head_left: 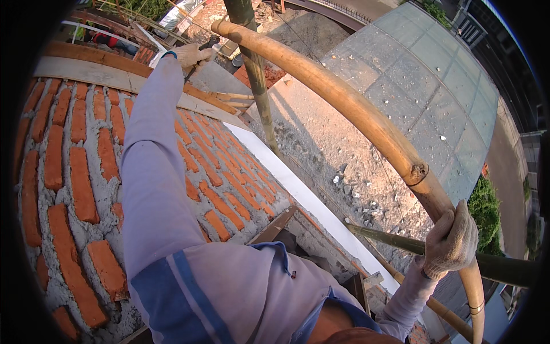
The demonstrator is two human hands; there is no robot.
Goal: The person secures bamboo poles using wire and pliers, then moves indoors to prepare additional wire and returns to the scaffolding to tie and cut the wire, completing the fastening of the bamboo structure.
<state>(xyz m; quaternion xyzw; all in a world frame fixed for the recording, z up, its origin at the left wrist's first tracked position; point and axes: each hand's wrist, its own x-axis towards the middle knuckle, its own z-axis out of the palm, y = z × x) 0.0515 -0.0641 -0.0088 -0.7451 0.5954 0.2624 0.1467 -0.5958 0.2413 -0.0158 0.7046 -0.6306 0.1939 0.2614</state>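
My left hand (193, 55), in a pale work glove, reaches far out past the top of a brick wall surface. Its fingers are closed around a dark bar-like hand tool (212, 42), whose exact kind is unclear. My right hand (452, 241), also gloved, grips a thick tan bamboo pole (344, 94) near its lower right end. This pole rises from there to the upper left and crosses a greenish upright bamboo post (254, 63) near its far end. The tool is close to that crossing; whether it touches the pole cannot be made out.
Red brickwork with grey mortar (74, 189) fills the left. Wooden boards (103, 60) border its far side, and a white strip (275, 166) runs along its right edge. A green bamboo pole (395, 241) passes below my right hand. Far below lie rubble (349, 183) and a panelled roof (424, 80).
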